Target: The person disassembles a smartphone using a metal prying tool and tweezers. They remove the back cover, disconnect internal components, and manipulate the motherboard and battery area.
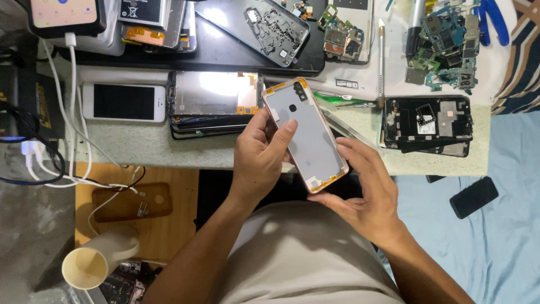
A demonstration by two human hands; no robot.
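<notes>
Both hands grip phone back cover (pixel 306 132) | left hand (pixel 261 160) pinches edge | right hand (pixel 360 188) cradles bottom corner, inner face up for viewing

Your left hand (pixel 261 160) curls its fingers around one side of the grip, thumb laid flat across the front. Your right hand (pixel 365 191) cups the opposite lower edge, fingers spread underneath.

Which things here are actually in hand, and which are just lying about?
In hand: phone back cover, held by left hand and right hand.

Lying about: white phone, opened black phone, circuit boards, black phone on blue cloth, cream cup.
</notes>
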